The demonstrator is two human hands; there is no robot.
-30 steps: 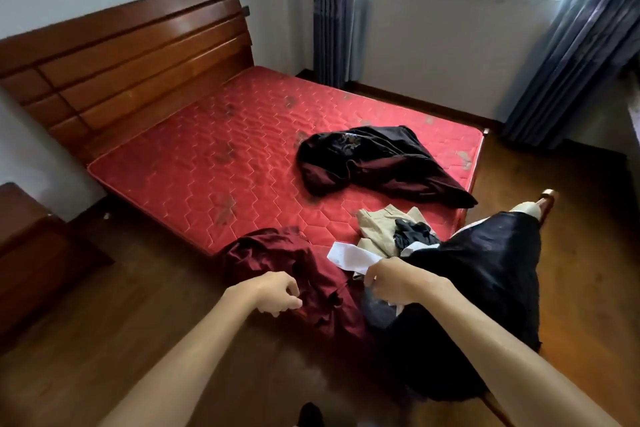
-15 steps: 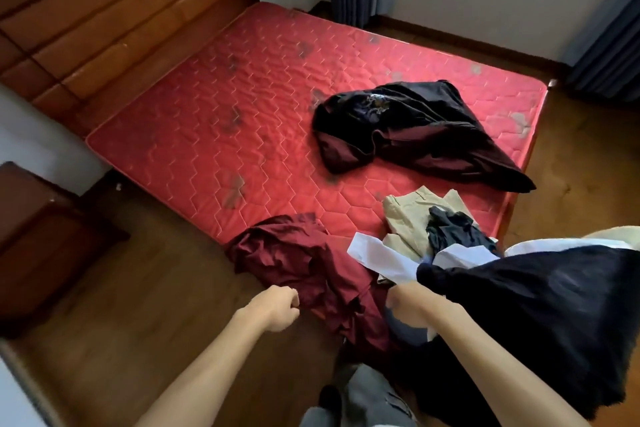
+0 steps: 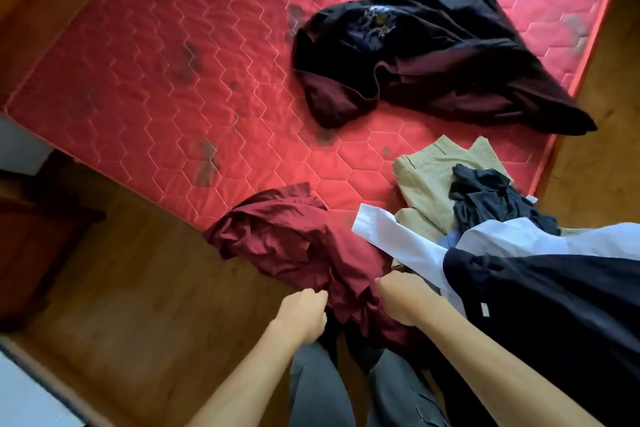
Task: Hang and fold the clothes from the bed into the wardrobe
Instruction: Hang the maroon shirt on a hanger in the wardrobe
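the left hand (image 3: 304,314) is curled into a fist at the near edge of the maroon shirt (image 3: 298,246), touching the cloth — whether it has pinched any i cannot tell. the right hand (image 3: 403,298), also fisted, rests on the same shirt, a black garment (image 3: 554,315) draped over that forearm. the shirt lies crumpled just ahead of both hands, half off the mattress (image 3: 173,80) edge, trailing up-left — both hands equally near.

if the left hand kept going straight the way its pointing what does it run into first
Most likely the dark red shirt: the left hand is a closed fist whose knuckles already sit at the shirt's near edge. Whether they touch is unclear from this one view.
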